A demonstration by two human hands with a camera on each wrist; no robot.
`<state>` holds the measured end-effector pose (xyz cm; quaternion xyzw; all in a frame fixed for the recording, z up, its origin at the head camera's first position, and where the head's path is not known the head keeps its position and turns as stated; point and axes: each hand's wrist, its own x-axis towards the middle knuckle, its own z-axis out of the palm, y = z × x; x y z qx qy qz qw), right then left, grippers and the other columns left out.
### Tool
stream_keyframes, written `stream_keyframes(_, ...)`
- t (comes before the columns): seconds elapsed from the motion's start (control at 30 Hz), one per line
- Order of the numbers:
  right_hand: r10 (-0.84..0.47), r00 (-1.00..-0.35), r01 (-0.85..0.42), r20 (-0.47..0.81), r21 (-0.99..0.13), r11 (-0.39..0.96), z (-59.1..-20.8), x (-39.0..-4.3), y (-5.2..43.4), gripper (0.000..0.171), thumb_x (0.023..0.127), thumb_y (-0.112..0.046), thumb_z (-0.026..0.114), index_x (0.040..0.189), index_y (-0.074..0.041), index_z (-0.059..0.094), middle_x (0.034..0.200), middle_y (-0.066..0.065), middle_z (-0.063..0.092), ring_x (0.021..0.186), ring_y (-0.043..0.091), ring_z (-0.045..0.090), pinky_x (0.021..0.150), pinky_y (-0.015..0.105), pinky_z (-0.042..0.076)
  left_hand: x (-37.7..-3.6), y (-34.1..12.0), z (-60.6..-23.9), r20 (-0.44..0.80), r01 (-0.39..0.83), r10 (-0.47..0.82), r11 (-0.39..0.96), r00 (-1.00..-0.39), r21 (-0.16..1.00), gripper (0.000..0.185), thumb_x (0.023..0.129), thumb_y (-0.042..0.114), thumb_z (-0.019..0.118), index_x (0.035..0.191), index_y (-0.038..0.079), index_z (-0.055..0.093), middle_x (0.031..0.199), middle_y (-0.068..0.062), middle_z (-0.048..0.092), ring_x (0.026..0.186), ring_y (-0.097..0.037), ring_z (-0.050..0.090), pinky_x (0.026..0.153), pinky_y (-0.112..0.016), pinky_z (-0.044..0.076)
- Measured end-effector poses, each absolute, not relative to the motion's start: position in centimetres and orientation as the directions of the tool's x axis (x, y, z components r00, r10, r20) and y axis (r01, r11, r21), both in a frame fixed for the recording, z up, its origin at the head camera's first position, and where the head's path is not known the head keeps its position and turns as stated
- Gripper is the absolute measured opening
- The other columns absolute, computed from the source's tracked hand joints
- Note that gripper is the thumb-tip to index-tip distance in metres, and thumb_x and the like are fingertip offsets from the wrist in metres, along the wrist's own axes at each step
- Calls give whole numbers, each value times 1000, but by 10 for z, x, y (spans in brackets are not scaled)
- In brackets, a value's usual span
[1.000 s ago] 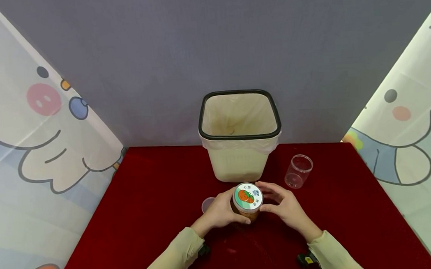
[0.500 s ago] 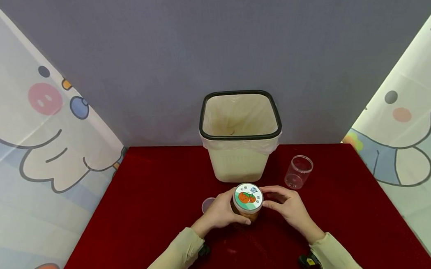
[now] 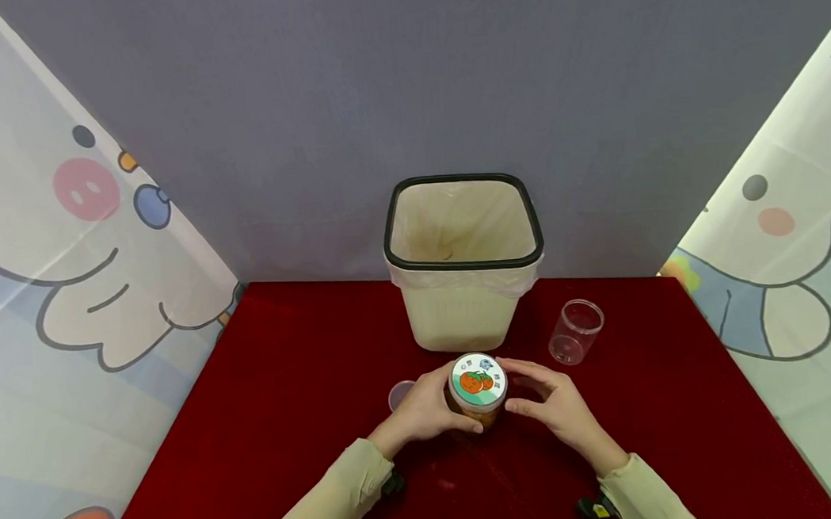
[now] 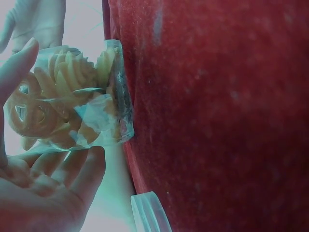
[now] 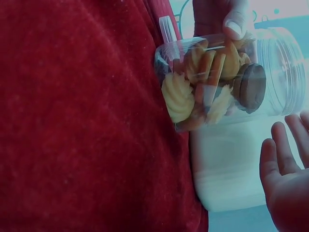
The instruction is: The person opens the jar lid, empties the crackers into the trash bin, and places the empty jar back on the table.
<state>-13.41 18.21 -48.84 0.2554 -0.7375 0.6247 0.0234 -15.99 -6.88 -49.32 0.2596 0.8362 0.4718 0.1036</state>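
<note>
One cookie jar stands on the red table, near the front centre. Left hand wraps its curled fingers around the jar body. Right hand sits by the lid, fingers loosely curved; the right wrist view shows the palm apart from the jar, so contact is unclear. One beige bin with a black rim and liner stands just behind the jar. One empty clear jar is right of the bin. One small clear lid lies beside the left hand, partly hidden. Cookies fill the held jar.
</note>
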Motion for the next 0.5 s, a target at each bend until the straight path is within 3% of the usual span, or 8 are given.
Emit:
stream_keyframes(0.2, -390, -856, -406, 341, -909, 97, -486, -135, 174, 66, 84, 2, 77, 144, -8, 53, 146, 13, 50, 133, 13, 47, 106, 30, 41, -159, -70, -493, 83, 348, 537, 414, -839, 841, 94, 65, 30, 96, 144, 28, 47, 130, 15, 57, 115, -5, 56, 99, -33, 46)
stream_keyframes(0.5, -441, -829, -407, 344, -912, 54, -487, -138, 160, 82, 81, 2, 81, 152, -8, 41, 153, 16, 41, 138, 16, 40, 108, 20, 34, -160, -70, -493, 86, 352, 549, 401, -832, 846, 95, 65, 31, 96, 145, 28, 46, 130, 15, 57, 115, -5, 57, 99, -32, 46)
